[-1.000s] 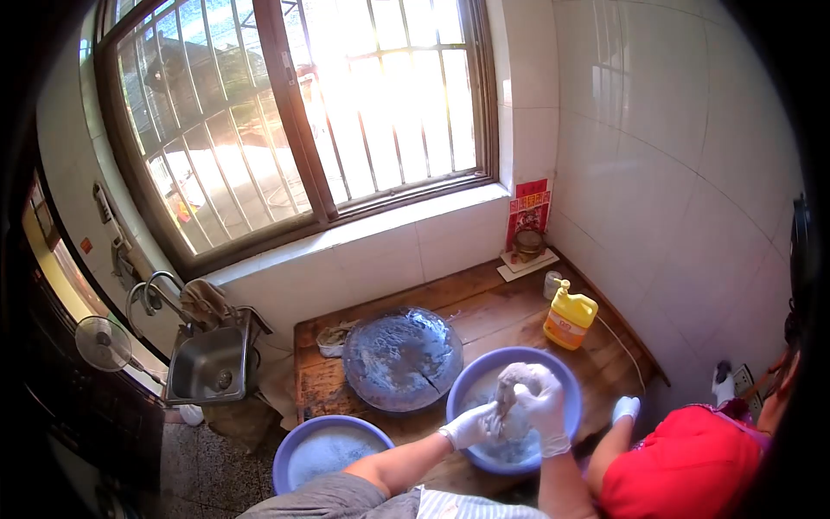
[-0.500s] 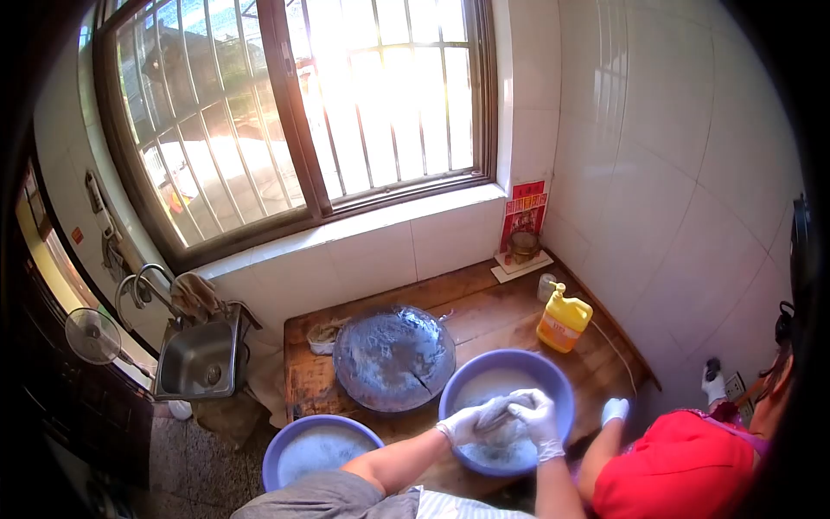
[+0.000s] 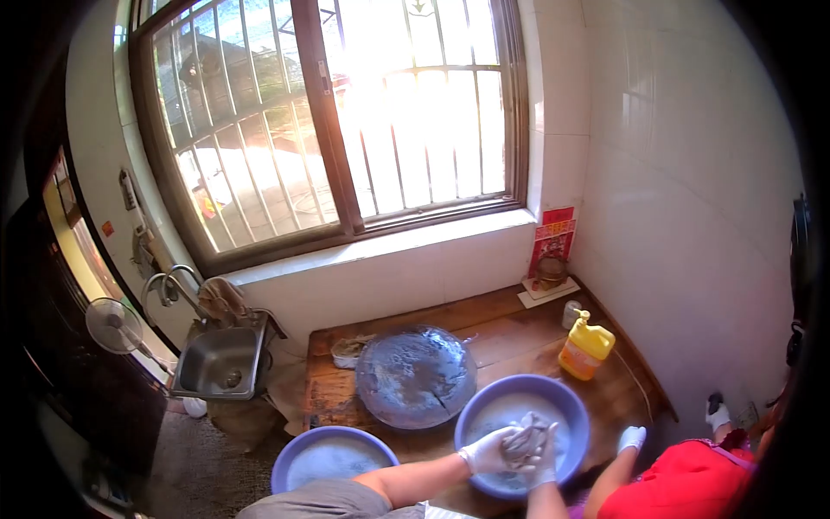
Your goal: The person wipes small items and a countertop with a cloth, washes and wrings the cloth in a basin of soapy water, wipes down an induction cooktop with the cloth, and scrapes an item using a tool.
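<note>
Both my hands wear white gloves and meet over a purple basin (image 3: 582, 432) of cloudy, sudsy water. Between them is a grey, wet, crumpled bundle (image 3: 522, 443) that looks like cloth. My left hand (image 3: 489, 452) grips it from the left, with its fingers curled round it. On the right side my right hand (image 3: 543, 463) presses against the same bundle, closed on it. The basin stands on a wooden table (image 3: 506, 320). A round, dark, wet slab (image 3: 415, 376) lies just left of it.
A second purple basin (image 3: 281, 480) of water is at the lower left. A yellow pump bottle (image 3: 587, 348) stands behind the first basin. Close on my right is a person in red (image 3: 683, 484) with gloved hands. A steel sink (image 3: 220, 359) and fan (image 3: 114, 326) are left.
My view has shifted, so the room appears further right and lower. My hands have drawn closer round the grey bundle, which now shows bunched up between them.
</note>
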The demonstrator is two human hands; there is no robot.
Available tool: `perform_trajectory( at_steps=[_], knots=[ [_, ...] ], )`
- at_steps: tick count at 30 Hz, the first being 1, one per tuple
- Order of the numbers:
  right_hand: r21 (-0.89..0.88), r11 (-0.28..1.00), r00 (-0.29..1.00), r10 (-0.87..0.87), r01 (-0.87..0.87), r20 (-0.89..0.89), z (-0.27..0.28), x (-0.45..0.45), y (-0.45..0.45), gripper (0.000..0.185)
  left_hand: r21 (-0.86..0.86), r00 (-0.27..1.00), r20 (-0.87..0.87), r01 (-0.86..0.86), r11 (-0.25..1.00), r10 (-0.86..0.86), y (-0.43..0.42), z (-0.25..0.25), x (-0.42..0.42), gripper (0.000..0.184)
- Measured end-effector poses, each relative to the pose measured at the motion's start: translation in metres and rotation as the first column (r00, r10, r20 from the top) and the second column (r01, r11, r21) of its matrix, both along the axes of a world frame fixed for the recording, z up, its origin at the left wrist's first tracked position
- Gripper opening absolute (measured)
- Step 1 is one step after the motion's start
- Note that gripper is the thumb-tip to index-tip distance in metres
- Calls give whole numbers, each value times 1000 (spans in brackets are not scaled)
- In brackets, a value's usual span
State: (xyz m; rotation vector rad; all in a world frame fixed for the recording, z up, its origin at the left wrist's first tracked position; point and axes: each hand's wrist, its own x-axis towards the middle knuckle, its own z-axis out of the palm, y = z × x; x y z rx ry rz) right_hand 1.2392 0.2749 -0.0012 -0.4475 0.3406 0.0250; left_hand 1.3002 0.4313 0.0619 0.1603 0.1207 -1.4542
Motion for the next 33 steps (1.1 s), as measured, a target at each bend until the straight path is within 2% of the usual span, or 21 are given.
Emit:
perform_trajectory(
  at_steps=[1,2,4,5,7,10,12,14,16,17,18,20,21,22,24,27,28,29,31,32,33],
  knots=[
    [49,998,985,-34,26,170,-5,8,-2,71,60,999,-31,-16,998,18,-3,1,1,38],
    [42,994,982,-111,105,154,51,5,14,62,122,997,-62,-30,992,37,-5,2,1,37],
    [-2,971,964,-238,240,115,95,6,26,42,97,983,183,-38,995,20,-2,17,-5,40],
    [8,971,964,-240,241,110,86,8,22,42,46,990,143,-2,999,-4,-3,20,-5,40],
    [-87,974,916,-162,207,366,60,14,2,23,2,994,102,39,999,-39,-6,18,-7,41],
    [-93,989,960,-91,119,266,49,17,-10,11,47,980,153,123,991,-129,-3,7,1,41],
    [-154,980,969,-87,125,230,55,20,-11,10,308,935,303,86,947,-183,-5,0,3,43],
    [-320,948,985,54,1,163,56,23,-17,8,288,890,402,102,952,-217,-9,7,8,33],
    [-373,926,989,102,-54,110,41,35,-19,7,452,689,615,91,887,-384,-10,14,13,23],
    [-527,849,994,87,-38,69,37,38,-15,6,453,691,612,92,887,-384,-11,14,12,23],
    [-667,744,997,66,-30,29,34,39,-12,5,514,588,698,-14,857,-409,-13,12,10,22],
    [-716,697,998,-14,-28,-53,32,44,5,5,572,346,806,-245,783,-481,-21,9,6,21],
    [-726,688,983,-126,-12,-135,25,45,12,5,241,-325,824,-542,805,-465,-27,-38,10,25],
    [-738,675,948,-238,4,-213,14,49,17,4,241,-320,827,-539,807,-462,-28,-32,8,25],
    [-709,701,930,-306,77,-202,-53,61,16,5,464,-306,615,-605,647,-727,-25,-2,2,30],
    [-476,802,804,-526,360,-279,-45,62,22,9,280,-477,532,-681,677,-699,-20,-1,-8,38],
    [-477,805,806,-521,354,-281,-45,64,23,9,175,-548,471,-710,682,-691,-18,-3,-10,42],
    [-452,804,785,-545,387,-297,-44,63,24,11,210,-558,453,-691,692,-695,-17,-2,-9,48],
    [-360,837,771,-531,412,-352,-28,60,25,16,284,-497,505,-676,680,-705,-19,-23,1,45],
    [-362,838,772,-529,409,-352,-27,59,24,16,352,-438,545,-654,670,-714,-17,1,1,43],
    [-359,883,886,-399,302,-237,-27,57,19,16,357,-371,634,-638,682,-679,-13,26,-3,36]
  ],
)
